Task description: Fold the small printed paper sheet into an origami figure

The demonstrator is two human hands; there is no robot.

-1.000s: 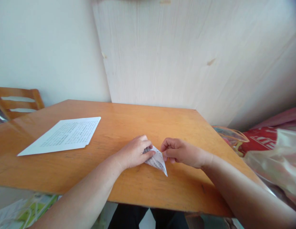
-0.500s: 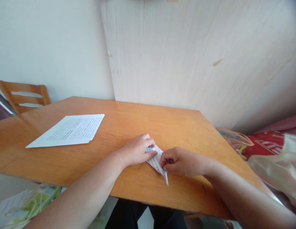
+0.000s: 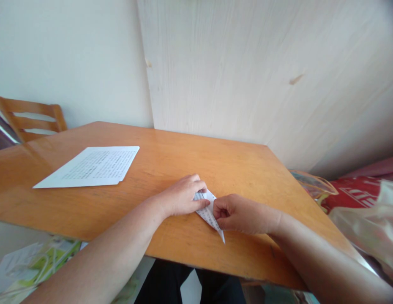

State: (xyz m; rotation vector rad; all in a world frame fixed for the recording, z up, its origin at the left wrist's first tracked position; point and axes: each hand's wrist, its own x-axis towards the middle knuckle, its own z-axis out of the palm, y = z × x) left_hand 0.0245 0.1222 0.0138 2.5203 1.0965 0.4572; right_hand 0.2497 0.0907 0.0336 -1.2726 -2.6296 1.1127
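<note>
Paper [image 3: 212, 215], folded to a point, on table [image 3: 215, 164] near my edge. Left hand [image 3: 182, 197] half-curled, fingertips pinning it flat; right hand [image 3: 244, 214] closed, pinching its edge. Risk: pin slips on the gloss, crease runs crooked. Print here and on sheet [image 3: 91, 166] too small to read; red bag [image 3: 351, 192] lettering blurred.

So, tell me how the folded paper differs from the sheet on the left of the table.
The folded paper is creased into a small pointed shape; the flat sheet lies unfolded and larger. The folded paper is gripped by the left hand and the right hand; the flat sheet lies untouched. Both are white and printed.
</note>
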